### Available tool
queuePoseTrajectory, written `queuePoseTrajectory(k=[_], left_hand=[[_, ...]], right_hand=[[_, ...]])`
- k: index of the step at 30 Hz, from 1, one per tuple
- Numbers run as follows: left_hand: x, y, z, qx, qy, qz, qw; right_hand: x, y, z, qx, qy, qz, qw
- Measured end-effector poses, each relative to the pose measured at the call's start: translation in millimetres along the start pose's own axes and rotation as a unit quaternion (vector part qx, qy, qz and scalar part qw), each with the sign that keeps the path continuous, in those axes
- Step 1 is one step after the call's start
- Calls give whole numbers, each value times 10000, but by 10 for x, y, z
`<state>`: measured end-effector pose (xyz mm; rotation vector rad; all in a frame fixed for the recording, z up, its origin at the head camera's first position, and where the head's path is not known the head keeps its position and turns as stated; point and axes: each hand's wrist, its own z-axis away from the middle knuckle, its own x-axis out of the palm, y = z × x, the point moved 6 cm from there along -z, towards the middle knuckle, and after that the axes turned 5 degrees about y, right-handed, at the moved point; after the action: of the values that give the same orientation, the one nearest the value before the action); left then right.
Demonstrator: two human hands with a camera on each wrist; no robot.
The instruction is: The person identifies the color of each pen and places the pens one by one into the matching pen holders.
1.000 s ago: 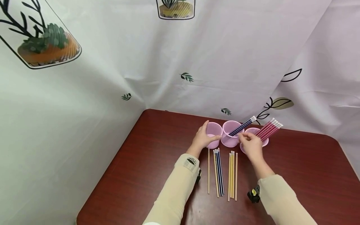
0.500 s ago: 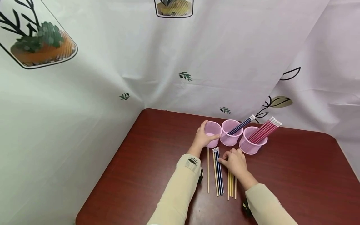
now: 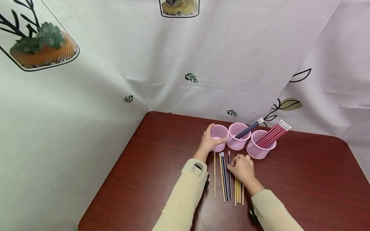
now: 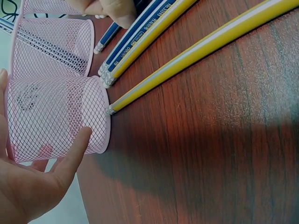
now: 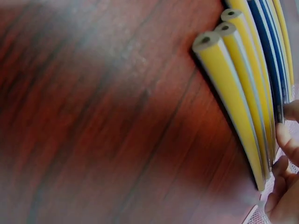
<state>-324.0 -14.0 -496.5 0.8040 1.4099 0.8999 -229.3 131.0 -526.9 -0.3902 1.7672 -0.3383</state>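
Note:
My left hand (image 3: 208, 142) holds the leftmost pink mesh pencil cup (image 4: 56, 116), its thumb on the near side and fingers behind. Only mesh shows inside that cup. My right hand (image 3: 243, 168) pinches a blue pencil (image 3: 230, 184) near its eraser end; the pencil lies on the table, slightly apart from a small group of blue pencils (image 3: 225, 179) with a yellow one at its left. Several yellow pencils (image 3: 238, 192) lie partly under the right hand. A lone yellow pencil (image 4: 187, 58) points its eraser end at the held cup.
The middle pink cup (image 3: 237, 145) has a few blue pencils (image 3: 250, 128) leaning in it. Several red pencils (image 3: 273, 134) lean right in the right-hand cup (image 3: 257, 152). All stand on a dark red wooden table (image 3: 138, 179), with a printed curtain (image 3: 173, 64) behind.
The right hand has come from the right-hand cup down to the pencils on the table. One blue pencil has shifted right, away from its group. The left hand stays on its cup.

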Motion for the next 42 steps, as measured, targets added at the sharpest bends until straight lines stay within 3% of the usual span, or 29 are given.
queuePoseTrajectory(k=[7, 17, 34, 42], left_hand=[[-12, -6, 0, 47, 83, -4, 10000], [4, 8, 8, 142, 237, -123, 9995], [-24, -1, 38, 100, 206, -100, 9997], [-17, -4, 34, 125, 187, -123, 9997]], right_hand=[[30, -13, -16, 436, -121, 131, 9989], [12, 29, -40, 735, -37, -60, 9973], [-190, -61, -95, 593, 121, -489, 9970], [-316, -109, -151, 401, 189, -944, 9945]])
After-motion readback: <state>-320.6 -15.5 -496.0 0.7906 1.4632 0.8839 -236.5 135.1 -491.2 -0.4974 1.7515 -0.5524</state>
